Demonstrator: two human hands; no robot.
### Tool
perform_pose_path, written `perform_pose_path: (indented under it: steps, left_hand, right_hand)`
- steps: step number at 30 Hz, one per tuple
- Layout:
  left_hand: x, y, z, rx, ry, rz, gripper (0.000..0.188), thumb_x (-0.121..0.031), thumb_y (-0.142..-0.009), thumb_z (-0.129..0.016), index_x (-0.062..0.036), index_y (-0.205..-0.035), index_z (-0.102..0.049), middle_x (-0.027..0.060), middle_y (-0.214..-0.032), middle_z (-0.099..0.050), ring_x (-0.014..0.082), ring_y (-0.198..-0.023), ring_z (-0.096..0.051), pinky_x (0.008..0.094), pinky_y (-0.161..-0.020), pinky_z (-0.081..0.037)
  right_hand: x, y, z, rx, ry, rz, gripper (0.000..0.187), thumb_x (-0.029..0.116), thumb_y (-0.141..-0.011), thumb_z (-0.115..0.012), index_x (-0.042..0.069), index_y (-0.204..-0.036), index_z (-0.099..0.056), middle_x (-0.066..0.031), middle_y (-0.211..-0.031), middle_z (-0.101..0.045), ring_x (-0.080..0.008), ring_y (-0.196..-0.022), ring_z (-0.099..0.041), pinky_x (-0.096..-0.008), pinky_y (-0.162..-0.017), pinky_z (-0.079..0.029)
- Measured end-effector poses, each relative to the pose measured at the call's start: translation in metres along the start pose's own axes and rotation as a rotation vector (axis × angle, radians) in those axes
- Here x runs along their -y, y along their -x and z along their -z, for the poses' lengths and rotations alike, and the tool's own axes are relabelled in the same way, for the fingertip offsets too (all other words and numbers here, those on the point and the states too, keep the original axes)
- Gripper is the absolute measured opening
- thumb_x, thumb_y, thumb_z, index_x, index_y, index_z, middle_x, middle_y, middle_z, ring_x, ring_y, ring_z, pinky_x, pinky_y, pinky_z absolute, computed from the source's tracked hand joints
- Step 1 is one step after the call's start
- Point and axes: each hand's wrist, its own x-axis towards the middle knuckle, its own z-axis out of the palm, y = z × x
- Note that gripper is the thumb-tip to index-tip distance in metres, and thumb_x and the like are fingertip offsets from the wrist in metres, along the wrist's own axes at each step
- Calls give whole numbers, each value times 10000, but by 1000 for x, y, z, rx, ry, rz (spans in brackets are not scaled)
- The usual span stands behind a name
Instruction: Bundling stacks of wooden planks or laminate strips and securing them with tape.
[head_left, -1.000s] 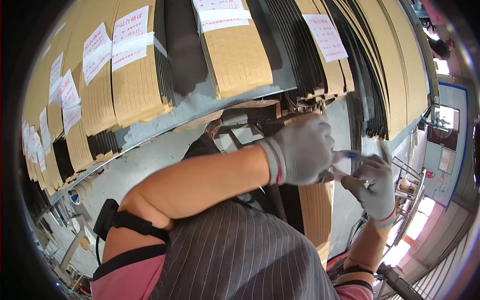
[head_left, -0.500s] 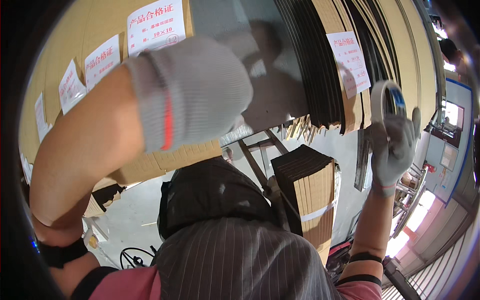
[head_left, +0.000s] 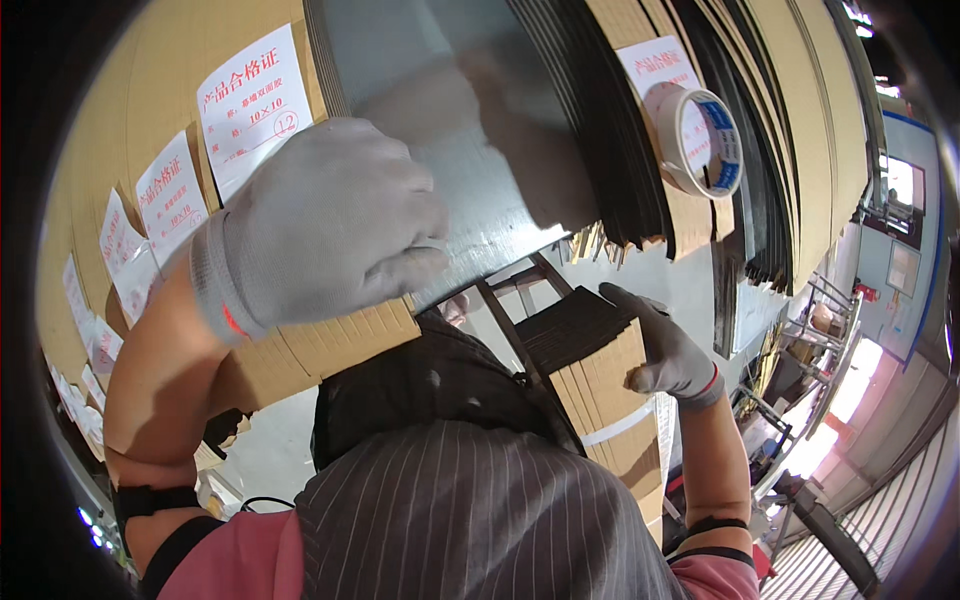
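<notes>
My left hand (head_left: pixel 325 225), in a grey knit glove, is over the right end of the cardboard-sided packs (head_left: pixel 345 340), beside a dark smooth sheet (head_left: pixel 455 190). Its fingers are curled closed; anything inside them is hidden. My right hand (head_left: pixel 672 350), also gloved, is lower right with thumb and fingers apart. It is against or just beside a strapped cardboard bundle (head_left: pixel 605 390) with a black top, and nothing shows in its grasp. A roll of tape (head_left: pixel 668 140) with a blue inner face stands on the packs at the right, in front of a white label.
Several white labels with red print (head_left: pixel 250 105) are on the packs at the left. Black-edged strips (head_left: pixel 610 170) stand upright right of the dark sheet. A metal frame (head_left: pixel 505 325) is beneath. Racks and a blue-edged board (head_left: pixel 905 270) are at the far right.
My right hand has let go of the tape roll, which now stands on the packs, and has come down to the strapped bundle. My left hand has drawn back leftward and lower.
</notes>
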Motion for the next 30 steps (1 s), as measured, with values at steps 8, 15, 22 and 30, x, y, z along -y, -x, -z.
perform_pose_path:
  steps: [8,15,22,30]
  left_hand:
    - [-184,-66,-70,-63,101,-462,125,-189,-788,-547,-74,-795,-597,72,-821,-575,221,-852,-572,344,-767,-466]
    - [-201,-89,-94,-63,200,-585,201,-149,-800,-580,-121,-992,-634,68,-833,-624,261,-768,-602,405,-800,-445]
    - [-16,-33,51,-191,-657,346,606,-250,-774,-630,-95,-1334,-458,194,-1298,-479,356,-1133,-526,418,-949,-448]
    - [-30,-58,13,-88,-119,464,700,-574,-876,-501,-72,-1359,-437,245,-1410,-395,402,-1226,-475,417,-1011,-410]
  right_hand:
    - [-13,17,-4,-8,-85,204,903,317,-788,-727,-20,-1465,-234,-170,-1448,-370,-240,-1355,-319,-363,-1101,-273]
    - [-80,171,-48,-656,404,397,714,91,-751,-619,-89,-1383,-339,-225,-1340,-457,-310,-1268,-452,-395,-1049,-359]
    - [-157,258,-137,-918,988,65,1046,386,-612,-849,-36,-1397,-299,-279,-1385,-389,-454,-1275,-370,-507,-1058,-332]
    - [-24,68,-87,-936,932,623,876,448,-690,-781,-6,-1338,-406,-242,-1293,-475,-411,-1119,-520,-464,-936,-434]
